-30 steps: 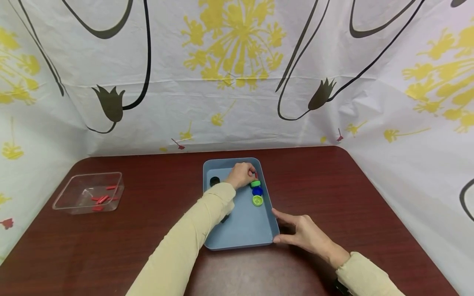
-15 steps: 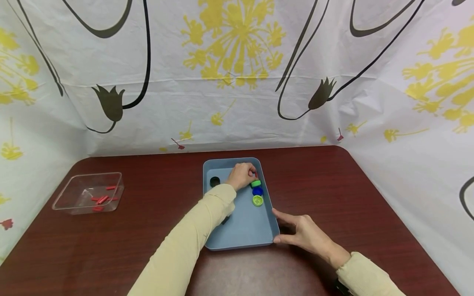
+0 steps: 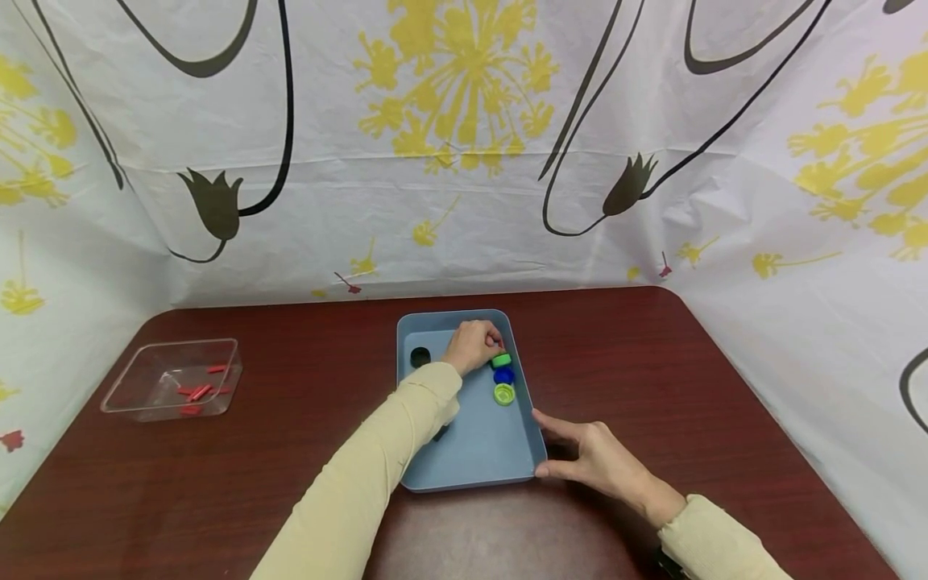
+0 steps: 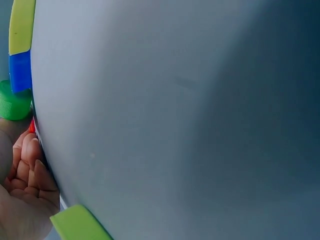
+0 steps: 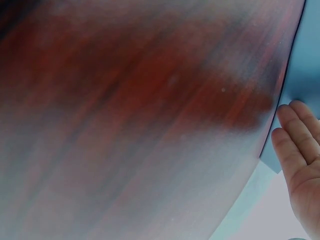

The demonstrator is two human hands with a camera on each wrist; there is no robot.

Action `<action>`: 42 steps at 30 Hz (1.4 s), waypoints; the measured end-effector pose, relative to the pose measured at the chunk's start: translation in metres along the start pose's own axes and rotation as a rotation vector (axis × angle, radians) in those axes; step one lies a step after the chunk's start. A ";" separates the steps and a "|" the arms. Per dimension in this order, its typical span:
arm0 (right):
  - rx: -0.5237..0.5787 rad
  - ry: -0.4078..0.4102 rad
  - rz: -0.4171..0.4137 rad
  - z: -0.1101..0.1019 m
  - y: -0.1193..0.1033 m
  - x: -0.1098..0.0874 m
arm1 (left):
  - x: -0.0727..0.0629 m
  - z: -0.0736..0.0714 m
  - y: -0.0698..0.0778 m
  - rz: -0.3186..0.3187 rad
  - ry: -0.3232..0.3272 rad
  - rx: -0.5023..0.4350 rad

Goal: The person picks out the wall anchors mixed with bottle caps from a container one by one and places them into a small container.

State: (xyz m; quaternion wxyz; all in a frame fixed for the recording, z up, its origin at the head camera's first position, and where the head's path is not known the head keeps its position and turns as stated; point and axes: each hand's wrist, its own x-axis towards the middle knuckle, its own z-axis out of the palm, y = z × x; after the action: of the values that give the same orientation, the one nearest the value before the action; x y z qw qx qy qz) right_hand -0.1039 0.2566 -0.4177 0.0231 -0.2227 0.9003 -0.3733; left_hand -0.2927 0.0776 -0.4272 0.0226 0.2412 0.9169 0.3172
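Observation:
Inside the blue-grey tray (image 3: 478,451), near its far right corner, my left hand (image 3: 471,345) pinches a small red stick (image 3: 501,344) between thumb and fingers. Only a bit of red shows in the left wrist view, by the curled fingers. Right beside the fingertips is a green bottle cap (image 3: 501,360), followed toward me by a blue cap (image 3: 503,375) and a yellow-green cap (image 3: 503,394) along the tray's right side. My right hand (image 3: 605,459) touches the tray's near right edge with thumb and fingers extended; the right wrist view shows its straight fingers (image 5: 295,130) against the tray wall.
A clear plastic box (image 3: 155,362) with several red sticks (image 3: 197,392) stands on the brown table (image 3: 304,387) at the left. A black cap (image 3: 420,357) lies in the tray's left part, and another dark piece (image 3: 440,432) is partly covered by my left sleeve. A patterned cloth (image 3: 464,225) hangs behind.
Both hands, the tray and the caps stay almost in place. Slightly less of the red stick shows at my left fingertips.

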 end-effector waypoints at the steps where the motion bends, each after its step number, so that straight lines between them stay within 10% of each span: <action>1: -0.001 0.000 0.001 0.000 0.000 0.000 | 0.000 0.000 0.000 0.001 0.003 0.002; 42: -0.023 -0.009 -0.005 0.000 -0.002 0.001 | -0.028 -0.056 -0.005 -0.044 0.115 -0.257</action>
State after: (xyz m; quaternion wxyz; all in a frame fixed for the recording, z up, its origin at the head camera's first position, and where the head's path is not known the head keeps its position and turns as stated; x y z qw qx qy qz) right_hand -0.1040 0.2545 -0.4162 0.0238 -0.2269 0.9039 -0.3619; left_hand -0.2808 0.0290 -0.3888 0.0078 0.1977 0.8735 0.4448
